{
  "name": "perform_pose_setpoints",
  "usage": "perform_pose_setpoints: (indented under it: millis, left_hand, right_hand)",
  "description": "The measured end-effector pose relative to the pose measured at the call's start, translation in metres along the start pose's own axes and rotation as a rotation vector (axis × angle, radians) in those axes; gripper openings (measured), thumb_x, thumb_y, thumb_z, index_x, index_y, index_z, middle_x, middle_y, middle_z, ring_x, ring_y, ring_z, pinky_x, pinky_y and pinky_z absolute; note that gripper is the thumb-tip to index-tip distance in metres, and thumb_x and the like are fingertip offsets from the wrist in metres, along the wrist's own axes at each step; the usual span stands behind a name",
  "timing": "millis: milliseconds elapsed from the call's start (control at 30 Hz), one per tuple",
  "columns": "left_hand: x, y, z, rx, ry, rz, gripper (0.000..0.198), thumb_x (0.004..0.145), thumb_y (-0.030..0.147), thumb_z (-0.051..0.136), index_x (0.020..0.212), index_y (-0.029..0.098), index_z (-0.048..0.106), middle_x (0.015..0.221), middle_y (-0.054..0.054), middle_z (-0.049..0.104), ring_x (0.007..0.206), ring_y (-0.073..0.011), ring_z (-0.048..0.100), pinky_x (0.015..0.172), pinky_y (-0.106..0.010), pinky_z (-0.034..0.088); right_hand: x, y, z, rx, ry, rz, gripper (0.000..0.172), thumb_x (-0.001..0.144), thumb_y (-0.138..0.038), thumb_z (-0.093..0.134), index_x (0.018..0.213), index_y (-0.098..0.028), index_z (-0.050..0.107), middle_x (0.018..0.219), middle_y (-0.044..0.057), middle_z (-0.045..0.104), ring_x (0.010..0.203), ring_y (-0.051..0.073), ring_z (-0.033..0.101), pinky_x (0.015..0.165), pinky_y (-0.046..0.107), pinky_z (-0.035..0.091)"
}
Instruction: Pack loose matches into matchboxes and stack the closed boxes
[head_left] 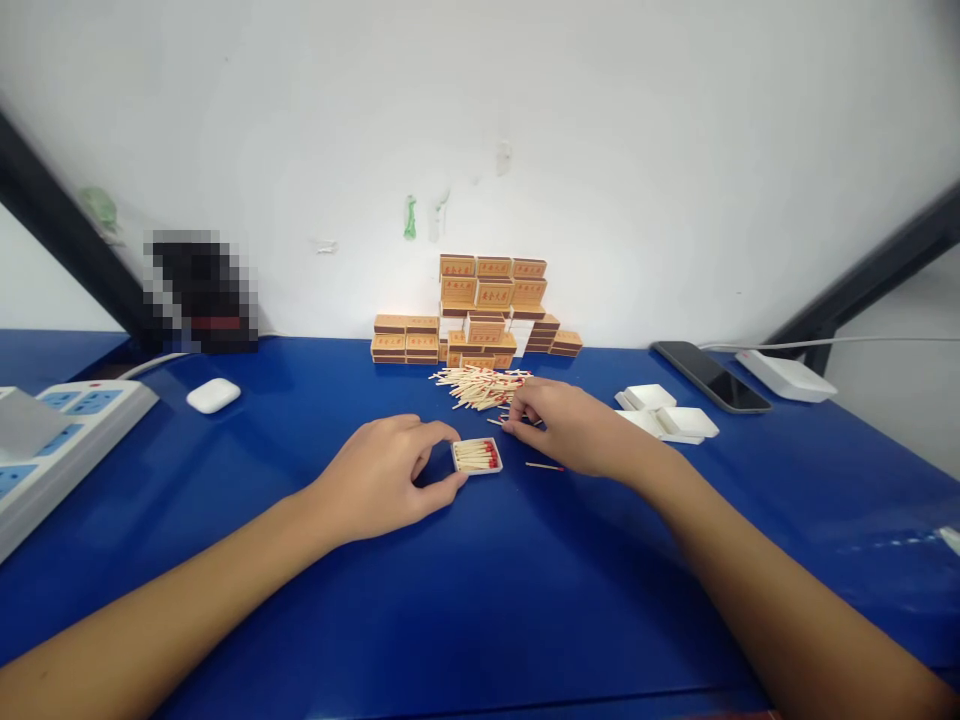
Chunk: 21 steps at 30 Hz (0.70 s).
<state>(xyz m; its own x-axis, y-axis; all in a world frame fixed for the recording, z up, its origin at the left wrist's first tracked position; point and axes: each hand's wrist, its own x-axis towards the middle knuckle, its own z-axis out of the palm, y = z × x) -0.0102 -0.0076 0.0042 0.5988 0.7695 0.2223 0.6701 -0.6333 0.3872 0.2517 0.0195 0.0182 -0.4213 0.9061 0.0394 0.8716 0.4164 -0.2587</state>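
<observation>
My left hand (394, 475) grips the left end of a small white matchbox tray (501, 466) between thumb and fingers. Inside that tray lies a layer of red-tipped matches (474, 456), heads to the right. My right hand (559, 422) is at the near right edge of a loose match pile (480, 386), fingertips pinched down at the table by a few matches. Whether a match is between those fingertips is hard to make out. A single match (544, 466) lies on the blue table just right of the tray.
Printed matchboxes (495, 292) stand stacked against the wall. White empty trays (667, 412) and a phone (709, 375) lie on the right, beside a white box (786, 376). On the left are a white earbud case (214, 396) and a power strip (82, 420).
</observation>
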Motion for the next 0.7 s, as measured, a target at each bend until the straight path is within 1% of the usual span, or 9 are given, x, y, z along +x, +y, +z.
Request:
perform_pose_setpoints:
  millis: [67,167,233,300,367,433,500,567,700]
  left_hand:
    - [0.000,-0.001,0.000,0.011,0.004,-0.003,0.028,0.093,0.044,0.067,0.113,0.025,0.073,0.065,0.004,0.055,0.065,-0.0162,0.055,0.061,-0.029,0.037]
    - [0.001,-0.001,0.001,0.021,-0.001,-0.007,0.028,0.093,0.044,0.067,0.113,0.024,0.073,0.066,0.003,0.056,0.065,-0.0162,0.055,0.061,-0.029,0.036]
    - [0.001,-0.002,0.001,0.019,0.001,-0.013,0.028,0.093,0.044,0.068,0.112,0.024,0.073,0.066,0.004,0.057,0.064,-0.0162,0.055,0.061,-0.029,0.035]
    - [0.001,-0.002,0.002,0.025,0.012,-0.037,0.028,0.092,0.047,0.069,0.108,0.024,0.073,0.065,0.004,0.056,0.064,-0.0162,0.055,0.061,-0.029,0.035]
    - [0.001,-0.003,0.003,0.042,0.030,-0.077,0.032,0.089,0.053,0.072,0.100,0.022,0.071,0.064,0.004,0.054,0.063,-0.0162,0.054,0.060,-0.029,0.033]
    - [0.001,-0.003,0.004,0.052,0.042,-0.106,0.038,0.087,0.058,0.074,0.090,0.021,0.068,0.064,0.003,0.053,0.062,-0.0159,0.053,0.060,-0.029,0.032]
    - [0.001,-0.003,0.005,0.043,0.035,-0.104,0.042,0.085,0.061,0.076,0.083,0.021,0.065,0.065,0.003,0.053,0.062,-0.0154,0.052,0.059,-0.028,0.031]
    - [0.001,-0.002,0.005,0.020,0.015,-0.079,0.041,0.085,0.060,0.077,0.082,0.021,0.065,0.065,0.004,0.052,0.061,-0.0148,0.052,0.059,-0.028,0.031]
    - [0.000,0.000,0.005,-0.035,-0.017,-0.013,0.031,0.088,0.053,0.076,0.089,0.023,0.069,0.064,0.005,0.052,0.061,-0.0141,0.052,0.060,-0.027,0.032]
  right_hand:
    - [0.000,-0.001,-0.002,0.024,0.016,-0.048,0.018,0.101,-0.026,0.058,0.084,-0.020,0.060,0.093,0.006,0.067,0.082,0.020,0.058,0.071,0.032,0.040]
    - [-0.003,-0.007,-0.006,0.090,0.106,-0.094,0.017,0.102,-0.031,0.058,0.089,-0.020,0.061,0.096,0.006,0.065,0.083,0.019,0.058,0.071,0.031,0.041]
    - [-0.005,-0.013,-0.007,0.175,0.137,-0.099,0.019,0.102,-0.034,0.057,0.089,-0.021,0.061,0.091,0.004,0.065,0.079,0.017,0.057,0.070,0.031,0.040]
    - [-0.007,-0.020,-0.007,0.278,0.115,-0.085,0.021,0.101,-0.036,0.058,0.087,-0.021,0.062,0.084,0.001,0.065,0.073,0.016,0.056,0.068,0.030,0.040]
    - [-0.006,-0.027,-0.005,0.372,0.067,-0.041,0.021,0.097,-0.035,0.060,0.082,-0.021,0.063,0.077,0.000,0.064,0.067,0.014,0.054,0.063,0.029,0.040]
    - [-0.006,-0.033,-0.001,0.444,0.017,0.046,0.022,0.093,-0.034,0.064,0.075,-0.021,0.062,0.070,-0.002,0.062,0.062,0.013,0.052,0.058,0.029,0.039]
    - [-0.005,-0.039,0.003,0.482,-0.026,0.136,0.023,0.090,-0.034,0.065,0.071,-0.021,0.062,0.066,-0.002,0.061,0.060,0.013,0.052,0.055,0.029,0.038]
    - [-0.006,-0.046,0.006,0.482,-0.041,0.188,0.024,0.090,-0.035,0.064,0.071,-0.021,0.063,0.065,-0.002,0.062,0.059,0.014,0.053,0.054,0.029,0.038]
    - [-0.009,-0.053,0.011,0.450,-0.010,0.214,0.024,0.091,-0.035,0.064,0.070,-0.021,0.062,0.066,-0.002,0.063,0.061,0.014,0.054,0.054,0.030,0.038]
